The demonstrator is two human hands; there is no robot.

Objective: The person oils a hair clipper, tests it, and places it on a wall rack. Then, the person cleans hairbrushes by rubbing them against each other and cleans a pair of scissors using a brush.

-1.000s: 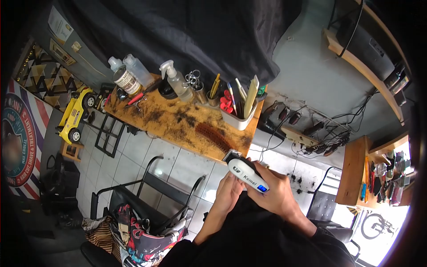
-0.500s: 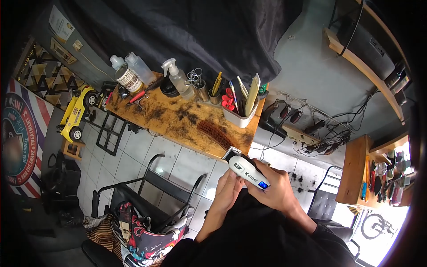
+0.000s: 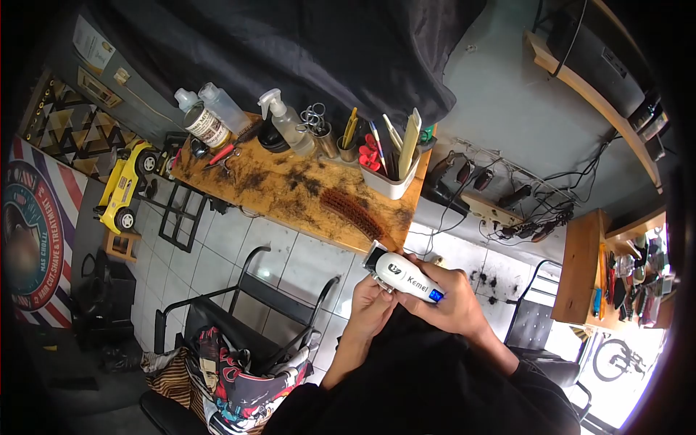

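A white hair clipper with a small lit blue display is held in front of my body, its blade end towards the upper left. My right hand is closed round its rear part. My left hand has its thumb and fingers pinched at the clipper's lower side, near the blade; exactly what the fingertips grip is partly hidden. Just beyond the blade, a brown brush with a curved row of bristles lies on the wooden counter, among scattered dark hair clippings.
Along the counter's back stand bottles, a spray bottle, a metal cup with scissors and a white tub of combs. A black chair with a patterned cloth stands at lower left. Cords and clippers hang on the right wall.
The clipper has shifted slightly right and turned a little in my hands. My left fingers have moved a little, still at its lower side. The view has shifted slightly.
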